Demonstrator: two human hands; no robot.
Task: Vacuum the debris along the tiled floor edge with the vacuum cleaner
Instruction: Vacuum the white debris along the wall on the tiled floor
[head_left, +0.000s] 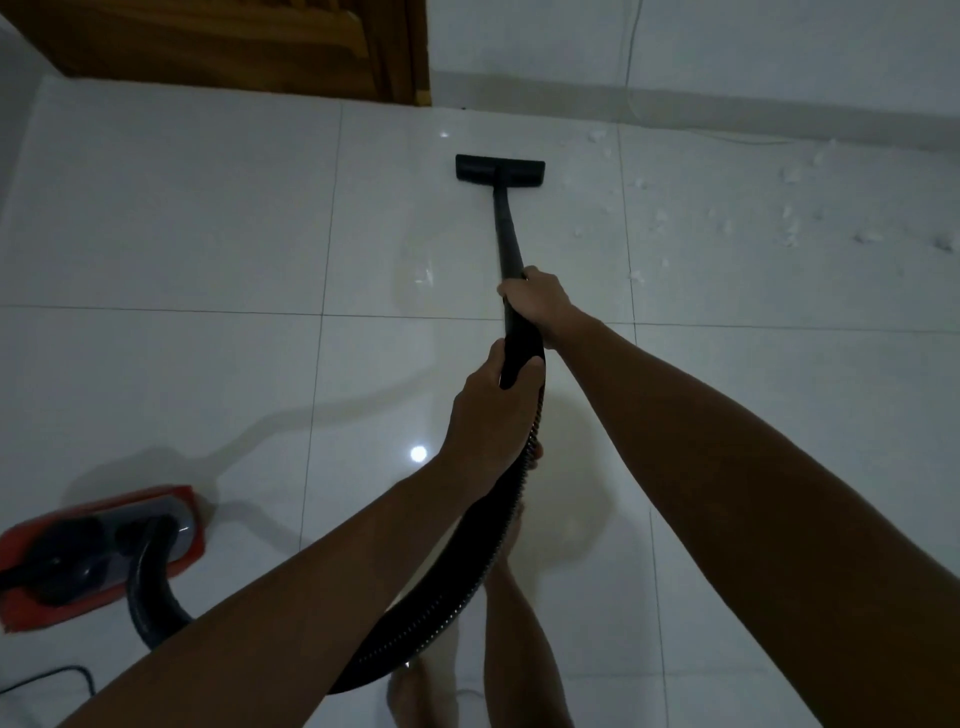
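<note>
The black vacuum wand (505, 228) slants away from me to a flat floor head (500, 168) resting on the white tiles, a short way before the wall base. My right hand (535, 299) grips the wand higher up. My left hand (491, 410) holds the handle where the ribbed black hose (457, 587) begins. The hose loops back to the red vacuum body (98, 551) at lower left. White debris scraps (789, 228) lie scattered to the right of the head, near the wall edge.
A brown wooden door (223, 41) stands at the top left. The white wall skirting (727, 111) runs along the top right, with a thin cord (629, 62) hanging down it. A black power cord (57, 675) lies at bottom left. My bare legs and feet (415, 696) are below.
</note>
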